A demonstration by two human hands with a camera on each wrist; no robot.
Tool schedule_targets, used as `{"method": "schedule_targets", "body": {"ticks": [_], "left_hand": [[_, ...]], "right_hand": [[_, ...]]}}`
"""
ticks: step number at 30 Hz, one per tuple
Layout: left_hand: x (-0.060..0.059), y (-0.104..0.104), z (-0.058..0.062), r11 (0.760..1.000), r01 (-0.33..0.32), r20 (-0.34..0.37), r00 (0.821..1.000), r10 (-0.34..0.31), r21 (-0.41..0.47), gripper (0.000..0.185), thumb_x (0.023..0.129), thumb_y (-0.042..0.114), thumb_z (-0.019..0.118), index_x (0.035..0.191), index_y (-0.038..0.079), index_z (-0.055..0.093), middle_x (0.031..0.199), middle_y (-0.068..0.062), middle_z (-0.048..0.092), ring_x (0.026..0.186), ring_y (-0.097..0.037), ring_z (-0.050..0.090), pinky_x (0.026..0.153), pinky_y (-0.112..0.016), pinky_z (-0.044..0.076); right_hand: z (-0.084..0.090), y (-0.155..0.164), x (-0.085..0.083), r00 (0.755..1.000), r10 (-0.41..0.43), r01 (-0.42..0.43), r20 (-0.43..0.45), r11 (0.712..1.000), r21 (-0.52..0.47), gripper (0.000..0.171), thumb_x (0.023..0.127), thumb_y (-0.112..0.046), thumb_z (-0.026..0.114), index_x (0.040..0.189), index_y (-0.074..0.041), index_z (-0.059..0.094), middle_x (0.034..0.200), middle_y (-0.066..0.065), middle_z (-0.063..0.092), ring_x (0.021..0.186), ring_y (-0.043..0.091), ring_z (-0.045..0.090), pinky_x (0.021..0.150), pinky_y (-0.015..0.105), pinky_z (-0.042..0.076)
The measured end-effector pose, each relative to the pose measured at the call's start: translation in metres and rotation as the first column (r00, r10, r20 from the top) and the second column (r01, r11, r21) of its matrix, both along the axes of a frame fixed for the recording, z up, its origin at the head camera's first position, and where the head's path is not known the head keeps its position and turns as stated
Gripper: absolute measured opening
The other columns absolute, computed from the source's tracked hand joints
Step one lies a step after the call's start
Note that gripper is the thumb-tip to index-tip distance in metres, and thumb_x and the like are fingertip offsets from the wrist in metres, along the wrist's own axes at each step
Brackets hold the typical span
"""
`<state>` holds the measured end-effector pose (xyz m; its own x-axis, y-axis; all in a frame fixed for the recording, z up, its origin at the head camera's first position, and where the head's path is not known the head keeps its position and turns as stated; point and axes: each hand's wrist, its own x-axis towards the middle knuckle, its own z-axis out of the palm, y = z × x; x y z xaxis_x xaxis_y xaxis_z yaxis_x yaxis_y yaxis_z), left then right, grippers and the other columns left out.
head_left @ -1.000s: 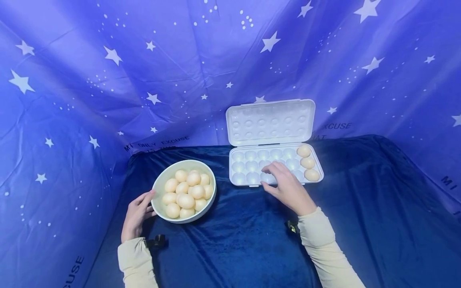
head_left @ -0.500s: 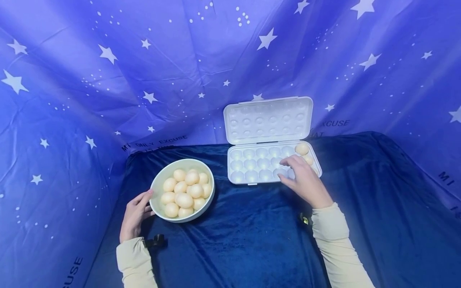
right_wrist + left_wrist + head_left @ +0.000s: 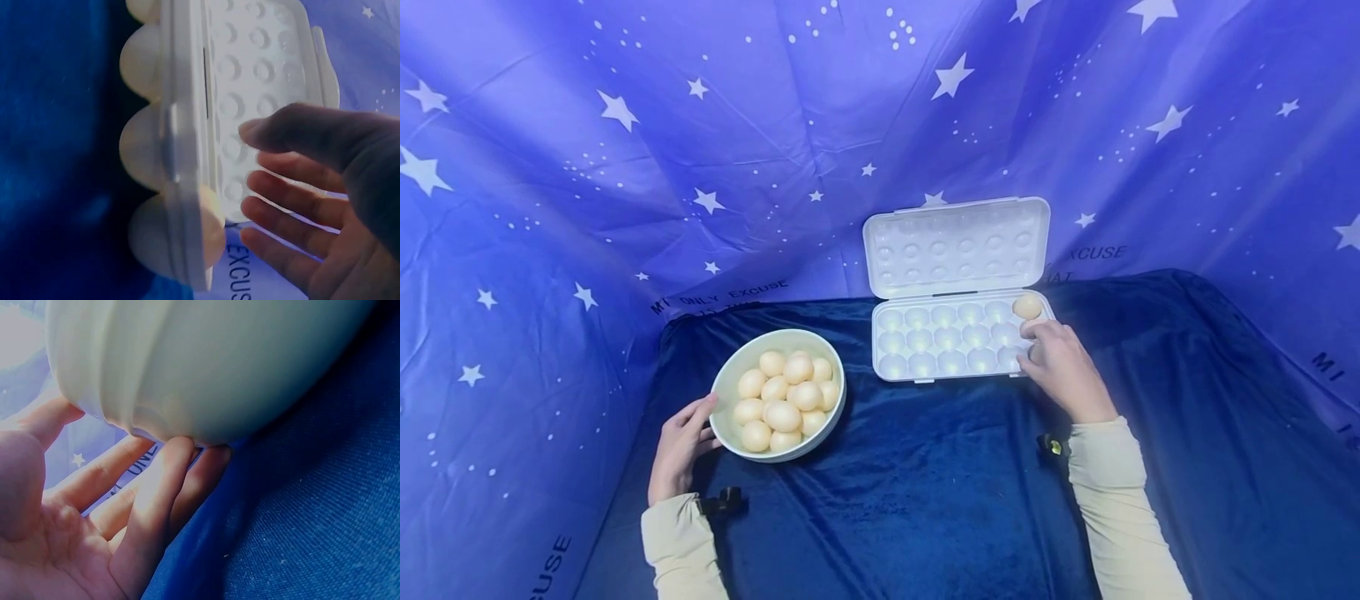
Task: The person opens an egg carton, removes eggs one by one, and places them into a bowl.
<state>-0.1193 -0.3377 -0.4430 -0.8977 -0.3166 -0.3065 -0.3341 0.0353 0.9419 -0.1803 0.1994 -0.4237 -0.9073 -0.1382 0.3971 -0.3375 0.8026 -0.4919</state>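
In the head view, a pale round bowl (image 3: 838,417) with several cream eggs (image 3: 782,416) piled inside stands on the left. My left hand (image 3: 681,450) holds its left side, thumb at the rim and fingers against the outer wall (image 3: 206,369). To the right lies a white egg carton (image 3: 913,340) with its lid (image 3: 958,250) raised. One egg (image 3: 1027,306) shows in its far right cup; another just in front is partly covered by my hand. My right hand (image 3: 1069,371) hovers at the carton's right end, fingers loosely bent around nothing, as the right wrist view also shows.
A dark blue velvet cloth (image 3: 910,500) covers the table. Behind and at both sides hangs a blue-violet curtain (image 3: 760,150) printed with stars; the carton's lid stands close in front of it.
My right hand has moved right along the carton, from its middle cups to the right end, and now hides the nearer eggs there. My left hand stays at the bowl.
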Motion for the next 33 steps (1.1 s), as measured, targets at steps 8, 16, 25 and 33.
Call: {"method": "schedule_targets", "body": {"ticks": [8,16,25,33], "left_hand": [[0.002,-0.002,0.001,1.000,-0.005,0.010,1.000,0.005,0.005,0.057,0.096,0.043,0.063,0.134,0.001,0.054,0.094,0.013,0.065,0.077,-0.007,0.072,0.070,-0.025,0.062],[0.003,-0.003,0.001,1.000,0.000,0.011,1.000,0.000,0.000,0.059,0.097,0.043,0.062,0.136,-0.001,0.051,0.095,0.014,0.064,0.078,-0.006,0.071,0.071,-0.024,0.062],[0.002,-0.003,-0.001,1.000,-0.009,0.009,1.000,0.009,0.022,0.049,0.098,0.040,0.063,0.129,0.004,0.056,0.090,0.016,0.066,0.076,-0.006,0.071,0.069,-0.024,0.062],[0.000,0.000,0.002,1.000,0.011,0.000,1.000,-0.011,0.007,0.055,0.097,0.041,0.063,0.134,0.001,0.054,0.092,0.015,0.066,0.077,-0.006,0.071,0.069,-0.024,0.062]], "right_hand": [[-0.008,0.010,-0.002,0.996,-0.050,0.047,0.074,0.998,0.041,0.020,0.084,-0.002,0.067,0.099,0.010,0.065,0.100,0.028,0.061,0.091,0.045,0.054,0.080,0.059,0.045],[-0.011,0.014,-0.003,0.988,-0.058,0.054,0.146,0.998,0.032,0.013,0.091,-0.002,0.063,0.099,0.007,0.066,0.100,0.026,0.060,0.092,0.042,0.055,0.082,0.059,0.046],[-0.012,0.015,-0.004,0.989,-0.057,0.059,0.134,0.998,-0.012,0.015,0.090,-0.003,0.066,0.102,0.007,0.066,0.104,0.027,0.063,0.093,0.045,0.058,0.083,0.062,0.046],[-0.013,0.018,-0.003,0.990,-0.065,0.069,0.127,0.997,-0.024,0.018,0.090,-0.003,0.066,0.106,0.006,0.066,0.106,0.027,0.064,0.095,0.048,0.060,0.083,0.063,0.047]]}}
